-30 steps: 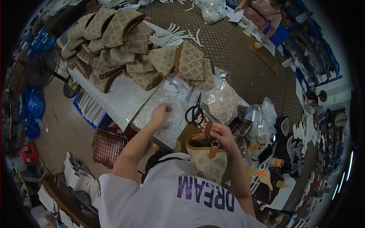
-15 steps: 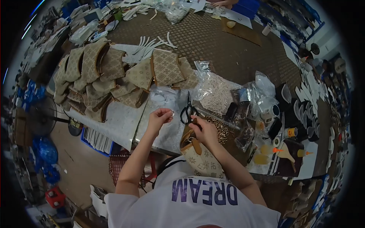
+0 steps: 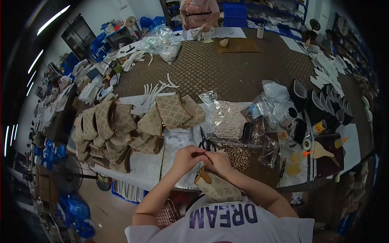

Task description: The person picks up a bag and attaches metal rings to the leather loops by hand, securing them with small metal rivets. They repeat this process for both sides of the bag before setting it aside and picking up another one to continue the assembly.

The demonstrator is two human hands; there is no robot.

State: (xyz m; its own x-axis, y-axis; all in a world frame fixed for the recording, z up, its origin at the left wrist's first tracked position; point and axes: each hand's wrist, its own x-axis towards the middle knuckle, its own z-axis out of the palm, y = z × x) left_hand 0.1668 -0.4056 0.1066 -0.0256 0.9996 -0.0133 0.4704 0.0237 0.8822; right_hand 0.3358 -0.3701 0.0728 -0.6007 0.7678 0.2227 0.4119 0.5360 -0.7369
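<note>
My left hand [image 3: 189, 158] is closed in a pinch, its fingertips meeting those of my right hand [image 3: 219, 163]. Whatever the left fingers hold is too small to make out. Below them, a beige patterned bag [image 3: 219, 189] with brown trim and a tan tab rests against my shirt at the table edge. Its brown edge rises to my right fingers, which are closed on it, though the exact grip is partly hidden. Black-handled scissors [image 3: 206, 142] lie just beyond both hands. Beside the right hand is a pile of small gold-coloured metal pieces [image 3: 238, 157].
Many similar patterned bags [image 3: 109, 133] are heaped on the left. A clear bag of pale pieces [image 3: 227, 120] lies ahead. Clear plastic bags [image 3: 275, 99], a yellow-labelled can [image 3: 319, 127] and orange-tipped bottles [image 3: 322, 152] stand right. Across the table is another person [image 3: 199, 14].
My left hand has moved right, and its fingertips now meet my right hand's above the bag. The view has tilted up, bringing the person across the table into sight.
</note>
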